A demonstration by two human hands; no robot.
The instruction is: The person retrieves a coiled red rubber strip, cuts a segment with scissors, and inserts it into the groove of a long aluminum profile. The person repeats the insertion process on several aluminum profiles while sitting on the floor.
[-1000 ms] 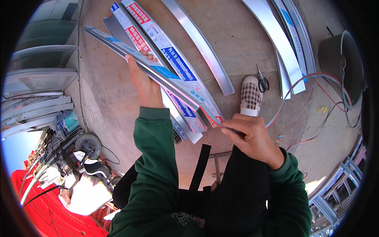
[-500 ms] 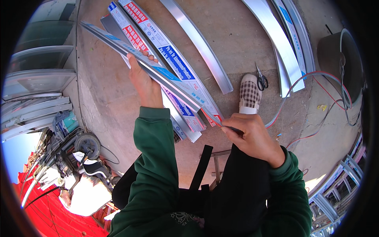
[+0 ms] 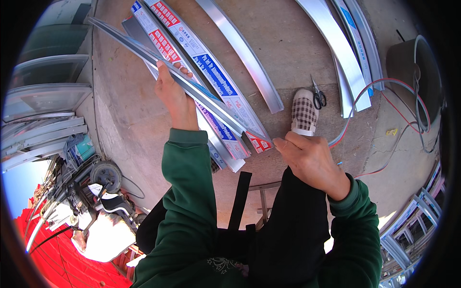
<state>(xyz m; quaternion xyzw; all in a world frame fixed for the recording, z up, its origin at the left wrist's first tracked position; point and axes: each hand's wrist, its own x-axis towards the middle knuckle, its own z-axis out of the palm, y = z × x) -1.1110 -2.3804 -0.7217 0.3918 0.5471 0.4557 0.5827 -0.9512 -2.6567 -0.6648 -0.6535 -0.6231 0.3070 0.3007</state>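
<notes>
My left hand (image 3: 174, 91) is closed around a long silver aluminium profile (image 3: 144, 58), which slants from the upper left down toward my right hand. My right hand (image 3: 307, 156) is pinched near the profile's lower end, on a thin, flexible grey-and-red strip (image 3: 346, 126). From behind that hand the strip arcs out to the right toward a dark bucket (image 3: 406, 67). How the strip sits in the profile is hard to make out. Beneath the held profile, several wrapped profiles (image 3: 211, 72) with blue and red printed film lie on the floor.
Black-handled scissors (image 3: 318, 96) lie beside my checked shoe (image 3: 304, 109). A bare silver profile (image 3: 245, 55) lies ahead, and more profiles (image 3: 331, 43) are at the upper right. Framed panels (image 3: 50, 72) and a wheeled machine (image 3: 106, 177) stand at left. Metal frames (image 3: 408, 240) are at lower right.
The held profile has shifted slightly toward the upper left and turned a little. My right hand has moved slightly right, and the strip's loop has shifted with it.
</notes>
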